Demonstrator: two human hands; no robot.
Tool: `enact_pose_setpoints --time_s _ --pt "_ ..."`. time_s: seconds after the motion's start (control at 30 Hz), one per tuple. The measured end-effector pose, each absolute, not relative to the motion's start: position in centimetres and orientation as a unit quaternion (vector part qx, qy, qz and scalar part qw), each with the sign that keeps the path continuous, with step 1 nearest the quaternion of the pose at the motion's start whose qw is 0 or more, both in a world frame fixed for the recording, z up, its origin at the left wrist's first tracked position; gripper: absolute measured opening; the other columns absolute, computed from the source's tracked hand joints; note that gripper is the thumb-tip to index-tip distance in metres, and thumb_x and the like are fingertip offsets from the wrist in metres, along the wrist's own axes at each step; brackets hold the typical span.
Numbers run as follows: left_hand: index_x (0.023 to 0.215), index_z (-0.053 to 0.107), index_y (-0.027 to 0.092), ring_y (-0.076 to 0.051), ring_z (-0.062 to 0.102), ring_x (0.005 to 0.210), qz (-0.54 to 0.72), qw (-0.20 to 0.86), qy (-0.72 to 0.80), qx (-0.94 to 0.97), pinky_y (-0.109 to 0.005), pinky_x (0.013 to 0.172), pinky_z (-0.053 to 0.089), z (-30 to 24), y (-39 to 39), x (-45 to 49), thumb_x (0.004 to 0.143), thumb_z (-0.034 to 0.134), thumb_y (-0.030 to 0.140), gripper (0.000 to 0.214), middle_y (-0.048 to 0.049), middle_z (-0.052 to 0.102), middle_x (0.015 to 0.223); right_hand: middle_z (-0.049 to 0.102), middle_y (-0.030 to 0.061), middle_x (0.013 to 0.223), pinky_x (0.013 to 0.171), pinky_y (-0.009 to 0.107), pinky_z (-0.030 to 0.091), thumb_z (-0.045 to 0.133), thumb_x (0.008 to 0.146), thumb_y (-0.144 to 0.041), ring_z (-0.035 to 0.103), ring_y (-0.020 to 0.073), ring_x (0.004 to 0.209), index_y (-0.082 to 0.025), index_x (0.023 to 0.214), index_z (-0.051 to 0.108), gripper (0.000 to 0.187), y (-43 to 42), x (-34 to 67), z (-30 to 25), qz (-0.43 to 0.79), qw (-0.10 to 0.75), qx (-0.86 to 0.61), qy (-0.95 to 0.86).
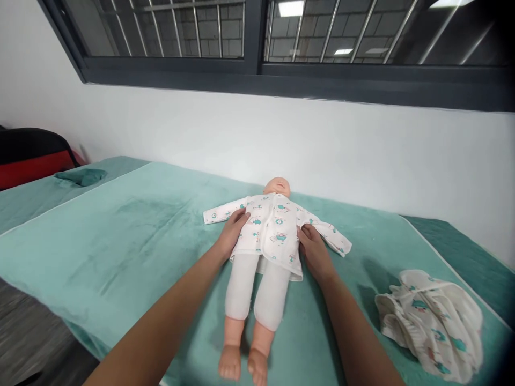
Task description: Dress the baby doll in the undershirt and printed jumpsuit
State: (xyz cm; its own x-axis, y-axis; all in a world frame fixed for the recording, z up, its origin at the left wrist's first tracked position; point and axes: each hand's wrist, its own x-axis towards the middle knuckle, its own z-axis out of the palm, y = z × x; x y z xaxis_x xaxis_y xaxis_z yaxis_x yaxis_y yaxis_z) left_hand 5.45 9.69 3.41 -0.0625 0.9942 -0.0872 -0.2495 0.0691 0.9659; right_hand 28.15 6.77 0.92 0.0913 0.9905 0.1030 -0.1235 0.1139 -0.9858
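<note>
A baby doll [266, 343] lies on its back, head toward the wall and bare feet toward me. It wears a white baby shirt [279, 222] with small green and red prints; the front panels lie over its chest, and white cloth covers the upper legs. Both sleeves spread outward, with no doll hands showing at the cuffs. My left hand [233, 230] is closed on the shirt's left side, below the armpit. On the other side my right hand [314, 249] has its fingers curled at the shirt's edge. Some fingertips are hidden against the cloth.
A crumpled printed white garment [436, 327] lies at the right on the green bed cover [120, 241]. A dark green cloth [82, 177] and a black and red object [34, 155] are at the far left. Behind stands a white wall [193, 128] beneath a barred window.
</note>
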Motion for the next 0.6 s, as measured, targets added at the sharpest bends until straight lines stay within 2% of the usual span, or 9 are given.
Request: enact_pose_setpoints --time_s 0.1,0.2,0.27,0.33,0.43,0.5,0.6 --pt "0.129 0.056 0.026 -0.023 0.066 0.105 0.561 0.558 0.481 0.377 -0.034 0.087 0.055 2.8 9.8 4.8 0.077 0.074 0.041 0.056 -0.0090 0.063 0.127 0.070 0.0062 0.115 0.082 0.037 0.058 0.063 0.085 -0.046 0.065 0.0259 0.110 -0.025 0.099 0.060 0.025 7.0 28.8 1.1 0.545 0.581 -0.441 -0.414" --pt "0.144 0.036 0.031 -0.021 0.069 0.092 0.594 0.571 0.468 0.318 -0.036 0.080 0.059 2.2 9.8 3.3 0.079 0.073 0.029 0.075 -0.0091 0.063 0.122 0.068 0.0104 0.121 0.088 0.038 0.059 0.054 0.091 -0.048 0.065 0.0246 0.113 -0.021 0.103 0.063 0.030 7.4 30.0 1.0 0.626 0.591 -0.413 -0.295" --pt "0.148 0.028 0.029 -0.021 0.070 0.092 0.627 0.557 0.464 0.286 -0.038 0.082 0.060 1.8 9.8 2.0 0.079 0.071 0.020 0.082 -0.0105 0.061 0.122 0.066 0.0126 0.124 0.094 0.037 0.058 0.047 0.096 -0.044 0.064 0.0219 0.116 -0.019 0.104 0.063 0.032 7.5 30.7 0.8 0.644 0.614 -0.401 -0.218" --pt "0.147 0.032 0.025 -0.022 0.070 0.098 0.647 0.538 0.465 0.276 -0.039 0.086 0.060 1.4 10.0 0.5 0.077 0.070 0.013 0.081 -0.0122 0.059 0.122 0.065 0.0134 0.125 0.099 0.036 0.055 0.041 0.099 -0.036 0.064 0.0195 0.116 -0.017 0.109 0.062 0.030 7.6 31.1 0.6 0.630 0.653 -0.387 -0.165" --pt "0.135 0.050 0.020 -0.024 0.066 0.105 0.661 0.509 0.478 0.276 -0.038 0.088 0.060 1.2 10.8 -1.3 0.073 0.074 0.008 0.067 -0.0124 0.059 0.123 0.065 0.0130 0.127 0.102 0.040 0.053 0.035 0.101 -0.027 0.065 0.0194 0.115 -0.016 0.117 0.059 0.030 8.0 31.5 0.5 0.598 0.704 -0.369 -0.105" --pt "0.125 0.057 0.019 -0.023 0.064 0.109 0.676 0.491 0.481 0.266 -0.036 0.090 0.059 1.4 11.7 -2.1 0.074 0.073 0.006 0.056 -0.0117 0.058 0.126 0.064 0.0115 0.130 0.104 0.044 0.051 0.033 0.102 -0.028 0.064 0.0205 0.117 -0.017 0.118 0.059 0.032 8.6 32.0 0.5 0.585 0.721 -0.363 -0.082" --pt "0.121 0.059 0.015 -0.021 0.063 0.112 0.693 0.485 0.469 0.255 -0.034 0.094 0.057 1.6 12.9 -3.0 0.078 0.069 0.007 0.045 -0.0120 0.058 0.129 0.062 0.0091 0.135 0.107 0.049 0.046 0.032 0.103 -0.030 0.060 0.0223 0.123 -0.018 0.116 0.061 0.033 9.6 33.3 0.4 0.577 0.727 -0.366 -0.069"
